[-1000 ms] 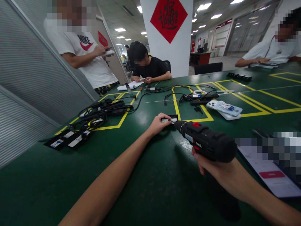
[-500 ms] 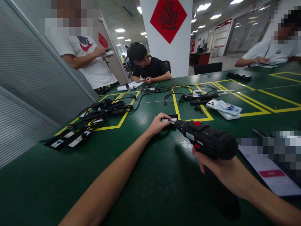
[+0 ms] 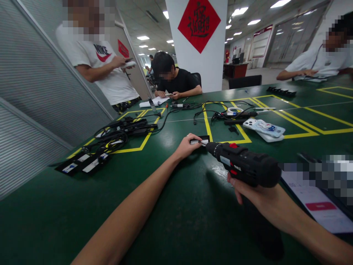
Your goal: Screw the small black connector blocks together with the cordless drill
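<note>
My right hand (image 3: 248, 189) is wrapped round the handle of a black cordless drill (image 3: 242, 162) with red switches. The drill lies level and points away to the left, its thin bit meeting a small black part with a white label (image 3: 204, 141). Closed on the left side of that black part is my left hand (image 3: 189, 146), which holds it against the green table (image 3: 176, 206). My left fingers cover some of the part, so the exact spot the bit touches is hard to see.
Black cables and labelled black pieces (image 3: 91, 162) are heaped at the left. Phones (image 3: 264, 129) and a soldering-iron-like tool (image 3: 234, 114) lie beyond the drill. A tablet (image 3: 317, 198) sits at the right. Three people are around the table's far side.
The whole view has shifted slightly. Both hands, the drill and the black part keep the same places relative to one another.
</note>
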